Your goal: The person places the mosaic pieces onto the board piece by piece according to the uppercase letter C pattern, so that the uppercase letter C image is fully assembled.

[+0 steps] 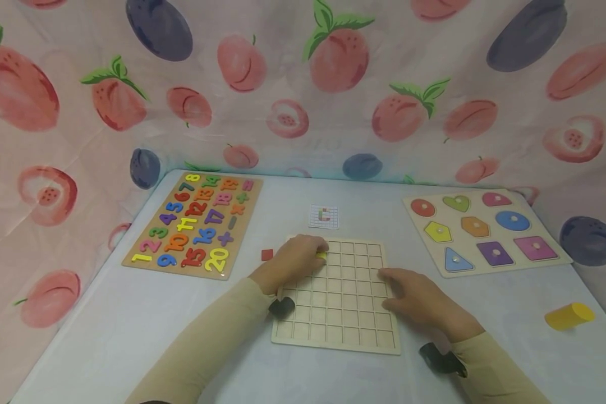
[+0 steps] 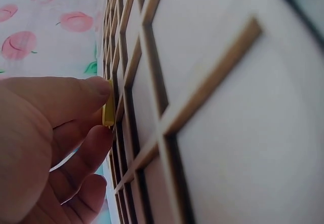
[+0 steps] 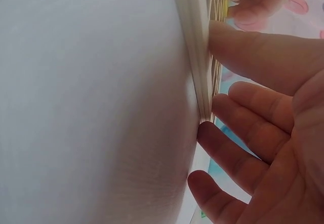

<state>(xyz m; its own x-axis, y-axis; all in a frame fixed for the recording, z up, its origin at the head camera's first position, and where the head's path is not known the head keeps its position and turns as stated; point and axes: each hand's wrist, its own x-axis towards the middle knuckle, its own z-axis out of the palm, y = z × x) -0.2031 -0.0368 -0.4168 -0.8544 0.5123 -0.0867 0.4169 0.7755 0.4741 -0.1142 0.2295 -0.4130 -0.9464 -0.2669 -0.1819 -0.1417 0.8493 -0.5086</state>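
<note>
In the head view, a wooden grid board [image 1: 350, 306] lies in the middle of the table. My left hand [image 1: 295, 259] reaches over its upper left part and pinches a yellow square tile [image 1: 321, 255]. Up close in the left wrist view, thumb and fingertips hold this tile [image 2: 108, 110] against the grid's raised strips. My right hand [image 1: 419, 294] is at the board's right edge, with thumb and fingertips touching its side [image 3: 195, 46]. A red square tile [image 1: 267, 255] lies just left of the board, beside the left wrist.
Beyond the board lies a small card [image 1: 324, 216] with a coloured pattern on a grid. A number puzzle [image 1: 187, 224] sits to the left, a shape puzzle [image 1: 485, 230] to the right. A yellow cylinder [image 1: 568, 317] lies near the right table edge. Fruit-patterned cloth hangs behind.
</note>
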